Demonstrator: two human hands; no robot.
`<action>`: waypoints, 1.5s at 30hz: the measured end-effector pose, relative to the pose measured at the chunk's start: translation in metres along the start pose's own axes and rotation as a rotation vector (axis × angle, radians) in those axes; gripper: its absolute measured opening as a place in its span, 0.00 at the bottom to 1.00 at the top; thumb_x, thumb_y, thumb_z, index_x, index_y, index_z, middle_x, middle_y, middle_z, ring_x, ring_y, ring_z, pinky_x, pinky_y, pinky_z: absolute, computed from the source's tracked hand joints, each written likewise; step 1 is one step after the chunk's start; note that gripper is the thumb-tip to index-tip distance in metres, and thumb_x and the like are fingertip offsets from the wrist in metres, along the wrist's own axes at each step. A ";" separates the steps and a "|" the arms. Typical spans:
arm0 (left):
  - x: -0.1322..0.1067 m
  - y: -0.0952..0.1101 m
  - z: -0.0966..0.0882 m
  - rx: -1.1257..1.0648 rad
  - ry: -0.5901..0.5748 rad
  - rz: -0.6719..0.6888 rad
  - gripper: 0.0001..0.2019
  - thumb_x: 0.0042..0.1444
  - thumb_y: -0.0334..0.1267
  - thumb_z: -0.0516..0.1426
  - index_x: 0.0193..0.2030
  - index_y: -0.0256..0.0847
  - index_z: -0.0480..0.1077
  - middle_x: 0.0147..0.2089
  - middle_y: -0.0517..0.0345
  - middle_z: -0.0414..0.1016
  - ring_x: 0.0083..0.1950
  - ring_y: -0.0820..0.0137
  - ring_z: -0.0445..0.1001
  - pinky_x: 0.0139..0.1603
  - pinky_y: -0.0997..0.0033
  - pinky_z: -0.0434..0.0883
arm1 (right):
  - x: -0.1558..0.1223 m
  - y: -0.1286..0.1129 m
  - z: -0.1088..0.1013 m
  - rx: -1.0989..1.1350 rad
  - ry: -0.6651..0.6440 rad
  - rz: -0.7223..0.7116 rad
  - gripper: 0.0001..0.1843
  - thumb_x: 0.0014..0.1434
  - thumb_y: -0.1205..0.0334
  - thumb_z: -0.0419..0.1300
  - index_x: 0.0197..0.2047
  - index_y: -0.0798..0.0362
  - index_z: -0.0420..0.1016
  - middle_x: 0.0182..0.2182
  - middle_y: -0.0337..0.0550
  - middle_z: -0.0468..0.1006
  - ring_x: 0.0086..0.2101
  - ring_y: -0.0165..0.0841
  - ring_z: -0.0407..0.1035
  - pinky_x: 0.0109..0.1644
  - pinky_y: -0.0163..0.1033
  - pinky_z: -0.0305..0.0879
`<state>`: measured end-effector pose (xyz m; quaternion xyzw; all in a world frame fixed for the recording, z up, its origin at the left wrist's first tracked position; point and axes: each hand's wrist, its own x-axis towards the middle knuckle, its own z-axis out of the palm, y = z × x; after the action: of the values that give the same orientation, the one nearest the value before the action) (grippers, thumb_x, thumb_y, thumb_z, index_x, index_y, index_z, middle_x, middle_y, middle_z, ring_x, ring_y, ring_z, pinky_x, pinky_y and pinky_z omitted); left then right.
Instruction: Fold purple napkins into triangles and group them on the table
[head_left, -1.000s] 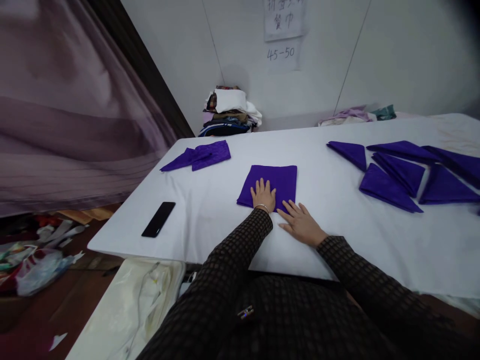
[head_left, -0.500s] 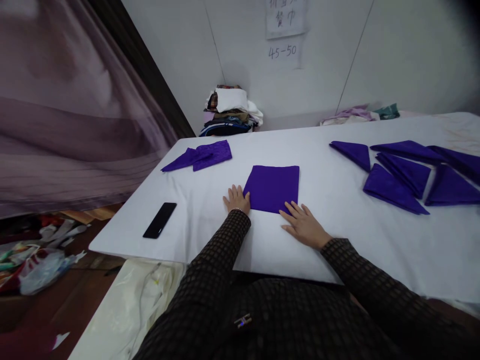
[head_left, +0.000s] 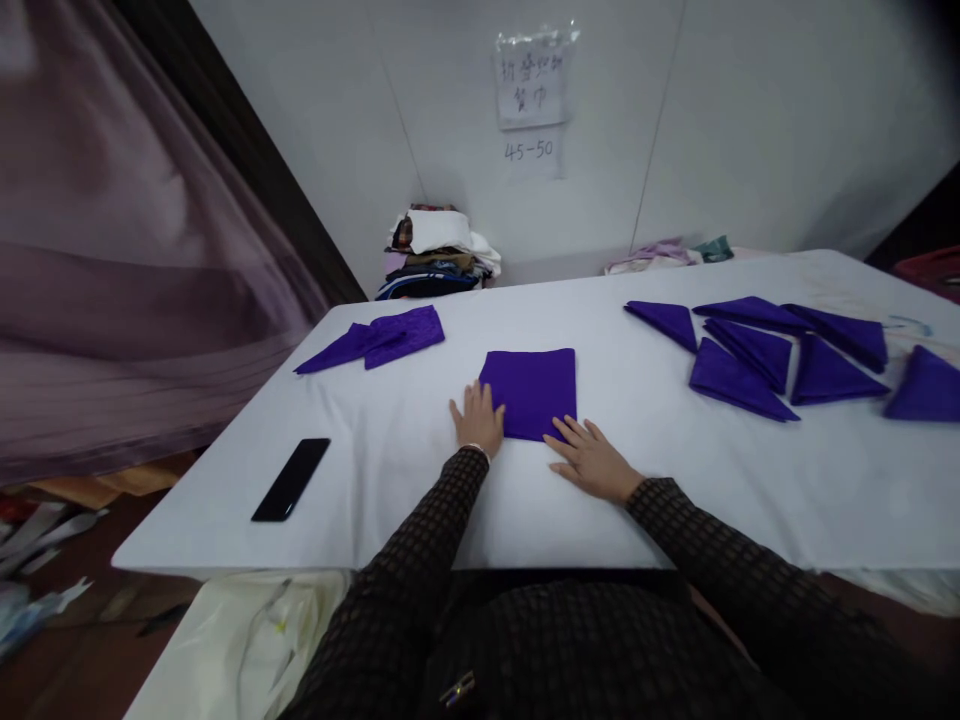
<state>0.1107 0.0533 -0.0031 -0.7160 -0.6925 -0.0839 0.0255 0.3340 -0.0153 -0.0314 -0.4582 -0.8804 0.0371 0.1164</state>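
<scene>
**Purple cloth [head_left: 531, 392]: light, limp and best taken by its near corners**

The purple cloth lies flat in a neat square on the white-covered tabletop [head_left: 405, 480], directly in front of the person. It looks light and soft, with little stiffness of its own, so it should bend easily and sag if lifted from one point. Nothing about it seems fragile; the likelier trouble is a crease, or layers slipping apart, since its near edge appears to be folded. On the smooth cover it could slide if pushed sideways. A pinch between thumb and finger at each near corner, taking in every layer, looks like the surest hold, with a flat palm to steady or smooth it.

The left hand [head_left: 478, 420] rests at the cloth's near left corner, fingers spread and partly over the edge. The right hand [head_left: 592, 460] lies palm down at the near right corner, only its fingertips reaching the cloth. Neither hand is clenched or gripping anything.

Farther out, a phone [head_left: 291, 480] lies to the left of the cloth and nearer the person. Beyond the cloth to the left are rumpled purple pieces [head_left: 405, 335], one overlapping another. Well to the cloth's right sit several purple triangles [head_left: 832, 373], close together. Past its far side, a pile of clothes [head_left: 439, 255] stands by the wall [head_left: 600, 200].
</scene>
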 end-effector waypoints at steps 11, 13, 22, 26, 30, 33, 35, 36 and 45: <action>-0.018 0.012 0.014 -0.074 -0.233 0.318 0.36 0.59 0.62 0.38 0.69 0.42 0.49 0.72 0.51 0.43 0.72 0.58 0.41 0.67 0.42 0.40 | 0.001 -0.002 -0.005 -0.001 -0.017 0.004 0.32 0.65 0.45 0.46 0.66 0.53 0.55 0.65 0.53 0.55 0.64 0.45 0.46 0.64 0.57 0.46; -0.019 -0.010 0.012 -0.059 -0.241 0.301 0.37 0.59 0.62 0.40 0.69 0.41 0.48 0.72 0.51 0.43 0.72 0.58 0.41 0.68 0.43 0.41 | 0.001 -0.002 -0.004 0.014 -0.009 0.008 0.32 0.65 0.45 0.46 0.67 0.53 0.54 0.65 0.53 0.55 0.64 0.44 0.46 0.64 0.57 0.46; -0.019 -0.045 0.003 -0.054 -0.158 0.381 0.24 0.62 0.51 0.46 0.61 0.44 0.63 0.66 0.51 0.59 0.68 0.60 0.54 0.67 0.47 0.47 | 0.000 0.003 -0.007 0.135 -0.032 0.053 0.28 0.66 0.49 0.46 0.65 0.51 0.58 0.64 0.50 0.58 0.64 0.42 0.48 0.64 0.56 0.45; -0.012 -0.050 -0.002 -0.083 -0.117 0.560 0.18 0.61 0.37 0.50 0.57 0.46 0.67 0.61 0.53 0.68 0.62 0.64 0.64 0.64 0.56 0.57 | -0.001 0.004 -0.004 0.105 0.063 0.058 0.25 0.65 0.55 0.48 0.62 0.53 0.63 0.63 0.52 0.59 0.64 0.43 0.48 0.63 0.56 0.50; -0.002 -0.057 -0.005 -0.035 -0.128 0.625 0.23 0.56 0.24 0.49 0.57 0.42 0.68 0.56 0.51 0.71 0.56 0.65 0.68 0.57 0.63 0.64 | -0.001 0.002 -0.002 0.077 0.184 0.051 0.20 0.64 0.62 0.49 0.56 0.55 0.70 0.58 0.54 0.66 0.59 0.43 0.57 0.60 0.53 0.56; 0.004 -0.059 -0.007 0.006 -0.141 0.577 0.21 0.56 0.24 0.48 0.53 0.42 0.71 0.50 0.49 0.73 0.52 0.64 0.69 0.53 0.63 0.67 | 0.001 0.001 -0.003 0.064 0.207 0.060 0.18 0.64 0.66 0.49 0.54 0.54 0.72 0.53 0.52 0.71 0.53 0.41 0.63 0.56 0.50 0.61; 0.005 -0.059 -0.009 0.014 -0.155 0.559 0.19 0.57 0.25 0.48 0.50 0.43 0.73 0.48 0.49 0.73 0.50 0.64 0.69 0.51 0.62 0.67 | 0.001 0.005 -0.004 0.042 0.190 0.045 0.18 0.64 0.67 0.48 0.53 0.53 0.73 0.51 0.51 0.73 0.51 0.40 0.65 0.54 0.48 0.62; 0.002 -0.058 -0.010 0.017 -0.164 0.556 0.19 0.57 0.25 0.48 0.49 0.43 0.73 0.48 0.50 0.73 0.49 0.64 0.69 0.51 0.62 0.67 | 0.002 0.009 -0.005 0.028 0.179 0.034 0.18 0.64 0.68 0.48 0.52 0.52 0.74 0.50 0.51 0.73 0.50 0.40 0.65 0.54 0.48 0.62; -0.061 0.010 -0.013 -0.030 -0.230 0.693 0.16 0.59 0.29 0.47 0.50 0.43 0.70 0.45 0.51 0.72 0.46 0.63 0.67 0.46 0.61 0.65 | -0.001 0.074 -0.022 0.014 0.273 0.268 0.19 0.63 0.65 0.47 0.51 0.54 0.74 0.52 0.52 0.73 0.51 0.41 0.65 0.55 0.50 0.62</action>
<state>0.1182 -0.0098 0.0015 -0.9131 -0.4060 0.0003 -0.0362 0.3985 0.0259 -0.0227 -0.5713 -0.7873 -0.0043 0.2319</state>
